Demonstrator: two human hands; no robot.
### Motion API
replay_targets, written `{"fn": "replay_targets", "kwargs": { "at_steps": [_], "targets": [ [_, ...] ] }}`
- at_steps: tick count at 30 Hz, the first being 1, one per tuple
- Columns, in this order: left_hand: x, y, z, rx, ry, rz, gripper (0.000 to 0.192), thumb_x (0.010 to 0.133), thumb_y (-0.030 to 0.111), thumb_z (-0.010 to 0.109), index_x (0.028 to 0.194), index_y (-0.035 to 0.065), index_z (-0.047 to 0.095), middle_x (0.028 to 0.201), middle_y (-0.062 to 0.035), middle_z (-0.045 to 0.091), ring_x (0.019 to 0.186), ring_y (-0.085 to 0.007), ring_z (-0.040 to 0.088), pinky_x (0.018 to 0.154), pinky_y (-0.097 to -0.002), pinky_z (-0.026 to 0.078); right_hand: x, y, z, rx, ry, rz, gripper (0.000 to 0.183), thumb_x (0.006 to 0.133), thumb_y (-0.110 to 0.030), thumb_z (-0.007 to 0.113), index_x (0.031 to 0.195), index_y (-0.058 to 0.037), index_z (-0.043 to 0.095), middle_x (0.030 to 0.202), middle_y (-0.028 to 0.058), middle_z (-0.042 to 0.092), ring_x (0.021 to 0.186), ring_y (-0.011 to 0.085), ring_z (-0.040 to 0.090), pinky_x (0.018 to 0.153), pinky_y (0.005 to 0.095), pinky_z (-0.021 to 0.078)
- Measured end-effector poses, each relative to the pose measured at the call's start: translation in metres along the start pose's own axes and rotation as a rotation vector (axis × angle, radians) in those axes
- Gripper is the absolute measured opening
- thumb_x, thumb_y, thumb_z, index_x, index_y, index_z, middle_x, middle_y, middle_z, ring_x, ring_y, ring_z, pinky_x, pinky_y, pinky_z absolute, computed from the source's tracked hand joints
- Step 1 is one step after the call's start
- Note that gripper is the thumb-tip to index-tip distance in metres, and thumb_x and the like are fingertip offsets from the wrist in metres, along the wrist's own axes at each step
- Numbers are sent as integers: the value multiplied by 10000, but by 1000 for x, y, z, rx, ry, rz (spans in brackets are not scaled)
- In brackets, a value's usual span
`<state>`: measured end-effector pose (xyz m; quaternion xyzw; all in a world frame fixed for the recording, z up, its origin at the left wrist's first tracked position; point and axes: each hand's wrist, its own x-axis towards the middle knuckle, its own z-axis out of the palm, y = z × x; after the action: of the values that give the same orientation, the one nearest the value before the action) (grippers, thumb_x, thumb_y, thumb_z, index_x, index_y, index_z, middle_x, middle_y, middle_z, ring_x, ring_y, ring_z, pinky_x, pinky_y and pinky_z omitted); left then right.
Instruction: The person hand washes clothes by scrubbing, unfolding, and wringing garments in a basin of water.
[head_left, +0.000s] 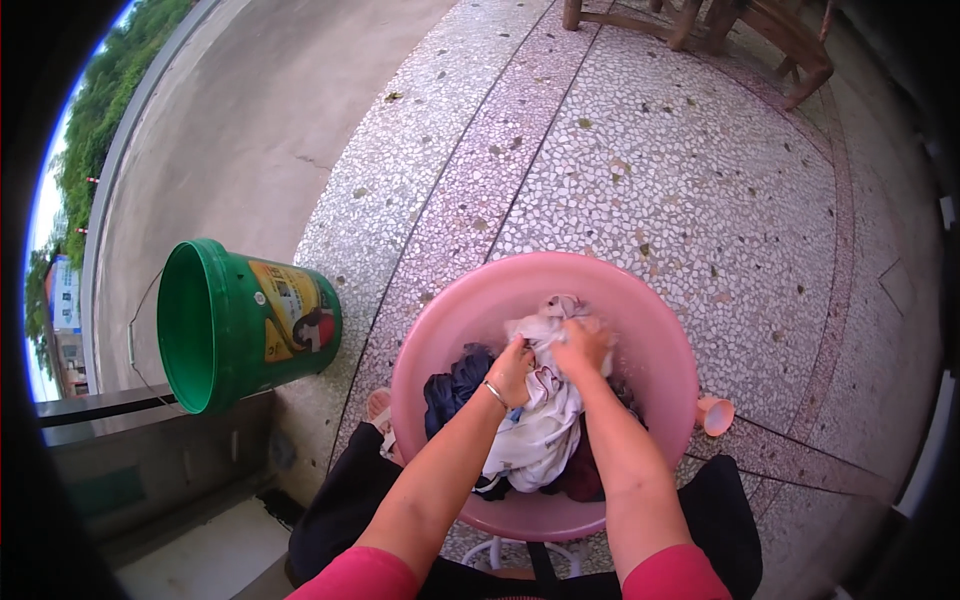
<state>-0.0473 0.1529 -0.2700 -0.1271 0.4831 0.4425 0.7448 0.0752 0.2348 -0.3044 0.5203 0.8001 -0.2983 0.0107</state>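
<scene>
A large pink plastic basin (660, 330) stands on the floor between my knees, with wet clothes heaped in it. Both of my hands are on a white garment (540, 450) that runs from the basin's middle towards me. My right hand (583, 349) grips its bunched far end and looks slightly blurred. My left hand (513, 373), a bracelet at its wrist, holds the cloth just beside it. Dark navy clothing (457, 386) lies to the left of the white garment, and a dark red piece (585, 472) lies partly under it, beneath my right forearm.
A green plastic bucket (240, 337) with a printed label and wire handle stands to the left. Close to the basin's right side is a small pink cup (716, 416). Wooden furniture legs (690, 30) stand on the terrazzo floor (660, 165) at the top. A metal-edged trough (172, 450) is at lower left.
</scene>
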Motion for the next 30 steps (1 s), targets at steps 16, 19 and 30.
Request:
{"fn": "replay_targets", "kwargs": {
  "at_steps": [16, 19, 30],
  "targets": [
    [1, -44, -79, -573, -639, -113, 443, 887, 433, 444, 1104, 58, 531, 1054, -118, 585, 933, -256, 572, 840, -396, 449, -94, -96, 6, 255, 252, -125, 258, 839, -327, 503, 696, -115, 541, 556, 150, 559, 516, 366, 558, 472, 462, 420],
    [8, -48, -66, -429, -279, -40, 411, 884, 411, 468, 1075, 55, 545, 1026, -110, 601, 905, -253, 586, 807, -389, 463, -77, -73, 10, 143, 213, 1, 313, 849, -372, 471, 713, -104, 558, 607, 162, 580, 556, 376, 566, 507, 477, 424],
    [-63, -58, -12, -481, 170, 180, 256, 875, 106, 437, 1086, -32, 476, 1061, -153, 550, 971, -295, 538, 903, -412, 412, -93, -57, -68, 1, -96, -50, 446, 762, -485, 507, 811, -68, 656, 888, 155, 621, 855, 338, 570, 751, 413, 439]
  ]
}}
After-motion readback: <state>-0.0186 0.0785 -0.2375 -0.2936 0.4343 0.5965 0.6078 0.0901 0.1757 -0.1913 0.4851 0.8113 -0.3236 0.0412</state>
